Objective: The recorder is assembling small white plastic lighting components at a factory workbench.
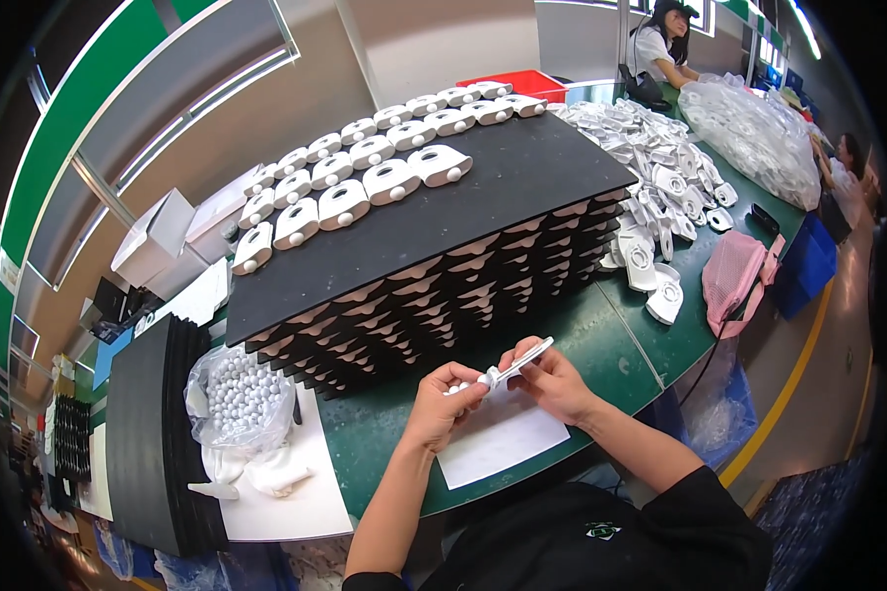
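Over the near edge of the green table, both hands meet in front of me. My left hand (440, 406) is closed around small white balls (457, 388), one of them pressed at its fingertips against a flat white plastic part. That white plastic part (526, 360), seen nearly edge-on and tilted up to the right, is gripped by my right hand (560, 387) between thumb and fingers. Beneath the hands lies a white sheet (503, 455). To the left, a clear plastic bag (195, 386) holds many white balls (244, 387) of the same kind.
A tall stack of black boards (522, 172) fills the table's middle, topped with rows of white parts (343, 202). Loose white parts (665, 182) heap at right, near a pink mesh bag (734, 276). More black boards (153, 424) stand left. Another person (660, 49) sits at the far right.
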Tool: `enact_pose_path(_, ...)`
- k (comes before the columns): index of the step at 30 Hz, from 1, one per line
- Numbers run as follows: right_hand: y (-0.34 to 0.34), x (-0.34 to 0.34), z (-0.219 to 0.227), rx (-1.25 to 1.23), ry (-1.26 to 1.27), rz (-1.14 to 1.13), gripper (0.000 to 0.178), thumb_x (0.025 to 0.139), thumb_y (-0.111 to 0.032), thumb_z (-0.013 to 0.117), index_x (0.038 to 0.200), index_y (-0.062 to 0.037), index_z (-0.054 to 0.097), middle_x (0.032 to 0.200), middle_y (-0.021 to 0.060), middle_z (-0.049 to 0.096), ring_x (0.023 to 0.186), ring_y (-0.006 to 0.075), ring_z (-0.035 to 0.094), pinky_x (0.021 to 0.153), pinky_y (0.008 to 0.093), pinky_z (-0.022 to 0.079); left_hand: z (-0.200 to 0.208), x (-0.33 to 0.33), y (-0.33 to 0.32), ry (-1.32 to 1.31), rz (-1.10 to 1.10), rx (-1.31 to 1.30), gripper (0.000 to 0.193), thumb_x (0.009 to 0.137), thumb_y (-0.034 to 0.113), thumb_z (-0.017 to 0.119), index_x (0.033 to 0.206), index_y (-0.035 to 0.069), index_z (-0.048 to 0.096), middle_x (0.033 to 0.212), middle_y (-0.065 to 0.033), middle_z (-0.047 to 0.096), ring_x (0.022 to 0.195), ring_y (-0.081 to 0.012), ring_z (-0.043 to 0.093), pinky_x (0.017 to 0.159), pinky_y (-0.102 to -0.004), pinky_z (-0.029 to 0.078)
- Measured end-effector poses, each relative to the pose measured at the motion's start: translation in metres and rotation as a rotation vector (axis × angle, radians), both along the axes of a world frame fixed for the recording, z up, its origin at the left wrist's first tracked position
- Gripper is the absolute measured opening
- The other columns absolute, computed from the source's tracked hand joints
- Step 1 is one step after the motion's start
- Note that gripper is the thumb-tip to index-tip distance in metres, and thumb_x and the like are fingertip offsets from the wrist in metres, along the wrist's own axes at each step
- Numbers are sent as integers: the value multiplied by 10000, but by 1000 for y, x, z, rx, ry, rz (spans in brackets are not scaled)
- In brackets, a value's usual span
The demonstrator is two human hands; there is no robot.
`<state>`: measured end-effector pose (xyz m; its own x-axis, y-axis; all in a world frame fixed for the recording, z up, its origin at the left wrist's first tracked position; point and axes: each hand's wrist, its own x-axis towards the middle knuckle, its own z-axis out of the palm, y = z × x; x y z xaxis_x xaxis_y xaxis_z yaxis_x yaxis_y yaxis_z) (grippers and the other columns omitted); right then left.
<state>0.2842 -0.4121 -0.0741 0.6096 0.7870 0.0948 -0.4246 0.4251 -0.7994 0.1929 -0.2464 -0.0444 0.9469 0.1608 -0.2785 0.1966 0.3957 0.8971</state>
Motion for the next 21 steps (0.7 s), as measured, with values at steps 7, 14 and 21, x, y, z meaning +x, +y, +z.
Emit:
enact_pose_path(7, -1, 0, 7, -93, -119, 152, 61, 920, -118, 434, 948, -63, 434, 906, 69, 531, 769, 134, 506, 672, 265, 419, -5, -2, 3, -22, -168, 76, 236, 577, -24, 679, 716, 81, 521, 641, 29, 520, 529, -45, 463, 447, -179, 335)
enact_pose_path(14, 9, 13, 87, -165, -767, 233, 111, 857, -58, 535, 962, -25, 542, 871, 40, 542, 779, 118, 522, 704, 257, 438, -1, -6, 3, -62, -215, -74, 299, 539, -10, 643, 777, 95, 498, 667, 12, 519, 576, -65, 479, 458, -169, 351)
enact_pose_path(21, 40, 88, 208, -161, -944, -479, 269, 809, -42, 573, 1051, 7, 468, 748, 70, 605, 681, 84, 559, 607, 217, 437, -9, -2, 23, -106, 130, -517, 124, 833, 177, 597, 901, 109, 518, 783, -40, 526, 619, -89, 470, 335, -138, 237)
